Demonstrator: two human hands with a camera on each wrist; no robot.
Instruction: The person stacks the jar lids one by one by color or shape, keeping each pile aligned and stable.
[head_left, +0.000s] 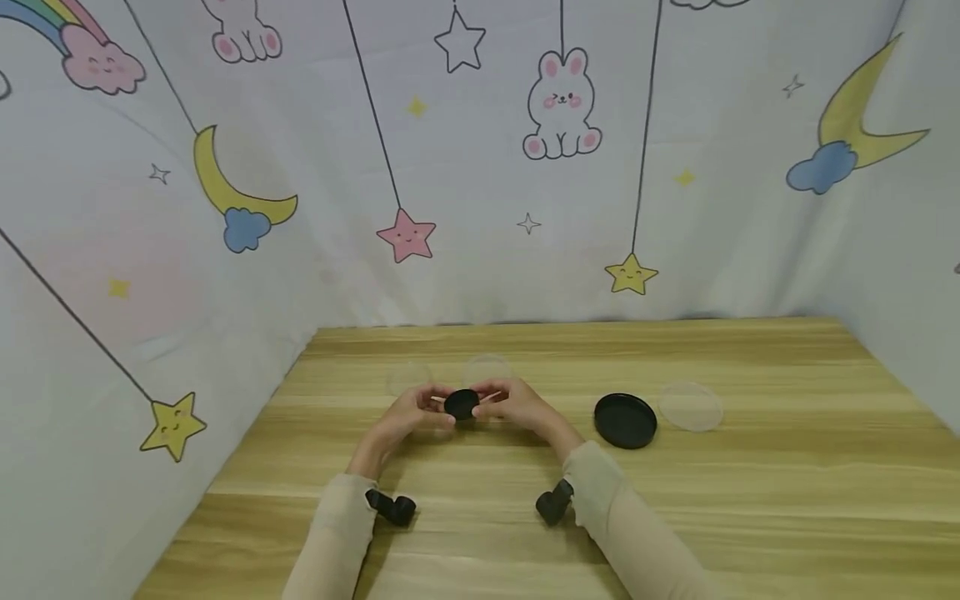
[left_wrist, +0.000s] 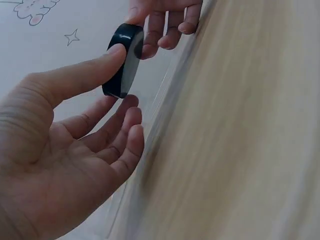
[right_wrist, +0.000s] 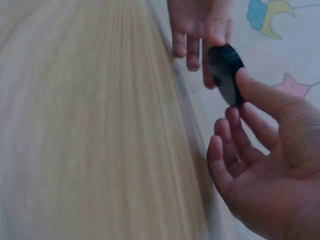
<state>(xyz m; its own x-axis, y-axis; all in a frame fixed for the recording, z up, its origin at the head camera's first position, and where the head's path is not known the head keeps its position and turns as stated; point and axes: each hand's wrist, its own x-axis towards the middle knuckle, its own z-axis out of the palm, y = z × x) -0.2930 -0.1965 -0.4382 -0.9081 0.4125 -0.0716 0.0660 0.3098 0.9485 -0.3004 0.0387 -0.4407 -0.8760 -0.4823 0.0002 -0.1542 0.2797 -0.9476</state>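
A small, round, shallow black dish or lid (head_left: pixel 461 404) is held up on edge between both hands, off the tabletop. My left hand (head_left: pixel 408 414) pinches its left rim, the thumb lying on the side wall in the left wrist view. From the other side my right hand (head_left: pixel 517 406) pinches the right rim. In the right wrist view, the black dish (right_wrist: pixel 235 70) shows a greyish flat face turned away from the thumb. Whether that face is a separate clear cover cannot be told.
Right of the hands lie a larger black round dish (head_left: pixel 626 421) and a clear round disc (head_left: pixel 691 407). Behind the hands lie two more clear round pieces, one at left (head_left: pixel 407 377) and one nearer the middle (head_left: pixel 487 365). A printed cloth (head_left: pixel 480 283) borders the wooden table (head_left: pixel 750 517).
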